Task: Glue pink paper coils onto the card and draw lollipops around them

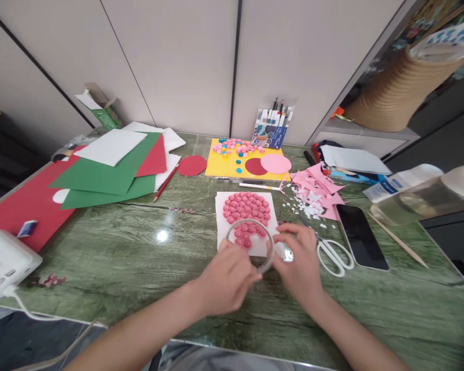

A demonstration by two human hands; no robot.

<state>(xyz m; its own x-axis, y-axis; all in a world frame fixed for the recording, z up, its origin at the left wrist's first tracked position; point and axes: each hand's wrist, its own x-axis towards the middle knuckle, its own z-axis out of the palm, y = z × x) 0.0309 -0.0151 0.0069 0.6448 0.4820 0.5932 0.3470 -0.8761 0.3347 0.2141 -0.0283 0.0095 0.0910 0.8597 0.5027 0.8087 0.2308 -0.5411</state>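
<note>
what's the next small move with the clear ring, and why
Probably have the right hand feel along the clear, round, tape-like ring for a loose end. The left hand steadies its rim, and the right hand is right by the opposite side. Whether an end is lifted is too blurred to tell.

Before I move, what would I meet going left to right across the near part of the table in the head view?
White charger → left hand → right hand → scissors → phone → wooden stick. The clear ring overlaps the left hand, so it is left out.
</note>
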